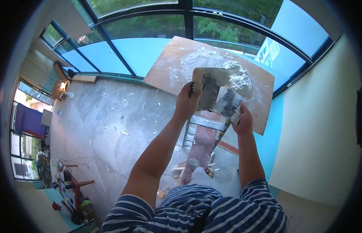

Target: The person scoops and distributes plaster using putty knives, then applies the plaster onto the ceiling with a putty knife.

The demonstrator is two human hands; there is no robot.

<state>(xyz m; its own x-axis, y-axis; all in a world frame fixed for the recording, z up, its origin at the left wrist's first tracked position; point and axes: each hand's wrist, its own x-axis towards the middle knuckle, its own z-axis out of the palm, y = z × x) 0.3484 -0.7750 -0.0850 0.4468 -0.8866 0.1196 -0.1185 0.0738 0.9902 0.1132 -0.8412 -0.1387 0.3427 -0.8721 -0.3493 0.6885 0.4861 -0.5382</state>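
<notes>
My left hand (185, 101) grips a wide, stained plastering trowel (205, 87) by its left edge. My right hand (243, 118) grips a smaller scraper (227, 101), whose blade is smeared grey and dark and meets or overlaps the larger tool's lower right. Both tools are raised over a tilted plywood board (161, 73) carrying a spread heap of white plaster (237, 73). Some of the heap is hidden behind the tools.
Below me are a metal ladder (207, 123), a dusty red plank (198, 151) and scattered debris on the concrete floor (103, 124). A cluttered table (74, 192) stands lower left. Tall windows (146, 31) line the front; a pale wall (313, 139) is at right.
</notes>
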